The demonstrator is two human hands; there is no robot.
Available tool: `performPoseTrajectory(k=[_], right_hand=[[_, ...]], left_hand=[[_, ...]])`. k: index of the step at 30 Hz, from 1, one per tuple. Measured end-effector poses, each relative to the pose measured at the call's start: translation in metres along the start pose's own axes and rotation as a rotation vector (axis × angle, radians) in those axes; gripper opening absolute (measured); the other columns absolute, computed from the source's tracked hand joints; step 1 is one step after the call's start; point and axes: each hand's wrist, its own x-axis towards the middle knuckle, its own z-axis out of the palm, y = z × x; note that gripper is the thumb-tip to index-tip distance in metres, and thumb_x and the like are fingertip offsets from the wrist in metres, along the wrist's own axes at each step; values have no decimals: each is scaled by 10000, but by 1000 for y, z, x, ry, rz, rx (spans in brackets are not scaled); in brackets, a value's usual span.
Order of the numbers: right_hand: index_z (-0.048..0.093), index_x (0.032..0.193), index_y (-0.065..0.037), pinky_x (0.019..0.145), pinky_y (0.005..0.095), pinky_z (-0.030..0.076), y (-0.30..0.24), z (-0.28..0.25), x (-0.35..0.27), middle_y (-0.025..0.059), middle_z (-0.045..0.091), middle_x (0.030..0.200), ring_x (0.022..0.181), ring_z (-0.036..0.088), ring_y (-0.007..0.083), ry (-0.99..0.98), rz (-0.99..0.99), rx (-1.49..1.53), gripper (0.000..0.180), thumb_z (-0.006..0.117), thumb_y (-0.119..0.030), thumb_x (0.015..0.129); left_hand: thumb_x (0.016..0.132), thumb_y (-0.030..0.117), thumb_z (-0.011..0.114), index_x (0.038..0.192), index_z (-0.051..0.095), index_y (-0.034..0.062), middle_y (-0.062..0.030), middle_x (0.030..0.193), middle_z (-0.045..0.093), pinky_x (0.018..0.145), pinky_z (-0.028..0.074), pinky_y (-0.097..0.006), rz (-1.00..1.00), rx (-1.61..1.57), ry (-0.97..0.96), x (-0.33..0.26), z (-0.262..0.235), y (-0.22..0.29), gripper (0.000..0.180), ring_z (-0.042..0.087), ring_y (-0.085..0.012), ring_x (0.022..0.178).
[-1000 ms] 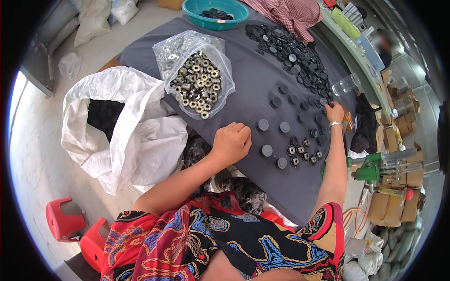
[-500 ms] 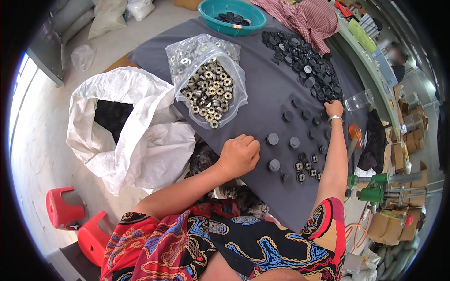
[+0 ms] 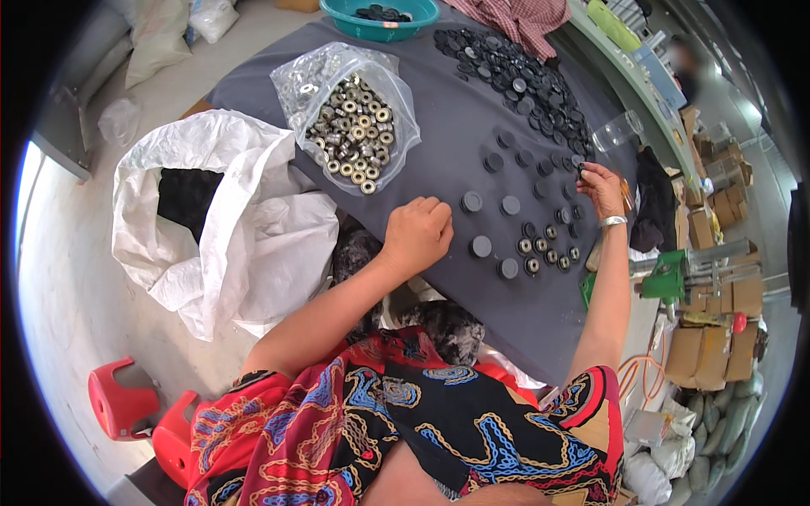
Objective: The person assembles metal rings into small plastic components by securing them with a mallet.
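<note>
My right hand (image 3: 601, 190) pinches a small black round cap (image 3: 580, 171) at the right side of the grey cloth, just nearer than a big heap of black caps (image 3: 515, 80). My left hand (image 3: 418, 233) rests on the cloth in a closed fist, and its palm side is hidden. Between the hands, several black caps (image 3: 510, 205) lie spread out singly. Closer to me, several silver bearings (image 3: 551, 255) sit in black caps. Beyond my left hand, an opened clear plastic bag (image 3: 398, 148) spills out metal bearings (image 3: 359, 133).
A teal basin (image 3: 380, 27) with black caps and a checked cloth (image 3: 519, 21) lie at the far edge. A clear jar (image 3: 618, 131) lies at the right. To the left stands a white sack (image 3: 270, 253); red stools (image 3: 122, 396) and a green metal device (image 3: 662, 278) flank the table.
My right hand has drawn back from the edge of the heap, with a cap now showing in its fingers. My left fist stays near the same spot on the cloth. The whole view has shifted slightly.
</note>
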Motion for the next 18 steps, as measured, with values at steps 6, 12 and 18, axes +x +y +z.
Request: performPoseTrajectory(k=[6,12,18], right_hand=[[658,1020,44,609,251,493,27,-7,-51,42,642,785,676,593,107,41,-188,-532,285,700,-64,760],[664,1020,42,664,258,493,24,10,-77,64,652,799,680,583,124,113,-221,-860,346,722,-71,698],[667,1023,34,655,256,489,26,21,-107,70,634,825,661,563,109,25,-220,-794,352,728,-62,690]], left_hand=[[737,57,630,714,540,62,-83,652,532,532,462,-396,3,-3,6,-1,2,-1,93,571,-284,618],[731,54,626,711,536,63,-83,652,535,532,465,-393,19,-9,23,-3,4,-2,93,576,-281,619],[730,56,625,716,541,61,-83,661,546,540,473,-390,12,2,15,-3,4,-3,86,580,-286,623]])
